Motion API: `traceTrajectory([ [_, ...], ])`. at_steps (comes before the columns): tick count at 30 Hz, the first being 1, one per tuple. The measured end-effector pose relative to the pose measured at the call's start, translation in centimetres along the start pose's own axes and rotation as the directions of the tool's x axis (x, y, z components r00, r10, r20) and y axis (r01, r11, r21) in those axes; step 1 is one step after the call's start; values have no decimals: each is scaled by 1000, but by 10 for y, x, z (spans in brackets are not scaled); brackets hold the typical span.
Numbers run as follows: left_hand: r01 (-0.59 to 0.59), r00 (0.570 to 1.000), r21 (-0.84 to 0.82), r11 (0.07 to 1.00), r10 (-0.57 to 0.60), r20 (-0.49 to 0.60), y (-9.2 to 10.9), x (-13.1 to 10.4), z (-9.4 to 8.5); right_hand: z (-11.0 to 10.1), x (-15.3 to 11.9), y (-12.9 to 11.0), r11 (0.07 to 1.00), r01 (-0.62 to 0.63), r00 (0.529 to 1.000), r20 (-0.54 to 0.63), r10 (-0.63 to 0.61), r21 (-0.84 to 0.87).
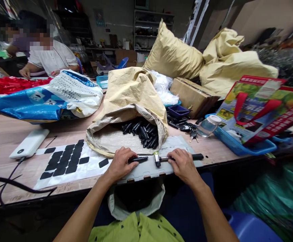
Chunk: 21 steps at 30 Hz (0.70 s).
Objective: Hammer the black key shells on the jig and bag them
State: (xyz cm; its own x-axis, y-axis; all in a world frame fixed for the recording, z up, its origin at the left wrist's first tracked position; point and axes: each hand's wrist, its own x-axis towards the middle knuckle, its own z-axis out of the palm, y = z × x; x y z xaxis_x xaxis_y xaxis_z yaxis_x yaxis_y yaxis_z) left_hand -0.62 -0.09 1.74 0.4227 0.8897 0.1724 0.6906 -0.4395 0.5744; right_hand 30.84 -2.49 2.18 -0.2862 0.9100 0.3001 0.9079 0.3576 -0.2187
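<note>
My left hand [122, 164] is closed on a slim black tubular piece [142, 159] at the table's front edge. My right hand [183, 164] grips a small hammer [164, 159] by its handle, whose black end sticks out to the right. The hammer's head lies just right of the black piece, apart from it. Both hands are low over a grey plastic board [141, 172]. Right behind them a beige woven sack [126, 87] lies with its mouth toward me, and a heap of similar black pieces [143, 132] shows inside.
Below the table edge an open pale sack [158, 201] hangs near my lap. Left are a sheet of black stickers [65, 163], a white power bank [30, 144] and a cable. Keys [193, 135], a jar [209, 126] and a blue tray [237, 148] stand right. A person [47, 57] sits across.
</note>
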Motion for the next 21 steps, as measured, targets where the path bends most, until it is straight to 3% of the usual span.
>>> traceTrajectory([
  [3, 17, 999, -24, 1000, -18, -47, -3, -1, 8, 0, -6, -4, 999, 5, 1000, 6, -6, 34],
  [6, 31, 996, -44, 999, -34, -77, -5, -2, 10, -3, -10, -16, 978, -19, 998, -59, 32, 208],
  [11, 44, 996, -74, 996, -50, -80, -7, -3, 11, -5, -8, -53, 882, 33, 986, -161, 49, 470],
  [17, 46, 998, -88, 995, -50, -42, -9, -3, 9, 1, -9, -92, 914, 74, 997, -3, -79, 400],
  [21, 43, 998, -91, 995, -47, -49, -7, -3, 8, 9, -12, -102, 936, 71, 997, -37, -62, 344],
])
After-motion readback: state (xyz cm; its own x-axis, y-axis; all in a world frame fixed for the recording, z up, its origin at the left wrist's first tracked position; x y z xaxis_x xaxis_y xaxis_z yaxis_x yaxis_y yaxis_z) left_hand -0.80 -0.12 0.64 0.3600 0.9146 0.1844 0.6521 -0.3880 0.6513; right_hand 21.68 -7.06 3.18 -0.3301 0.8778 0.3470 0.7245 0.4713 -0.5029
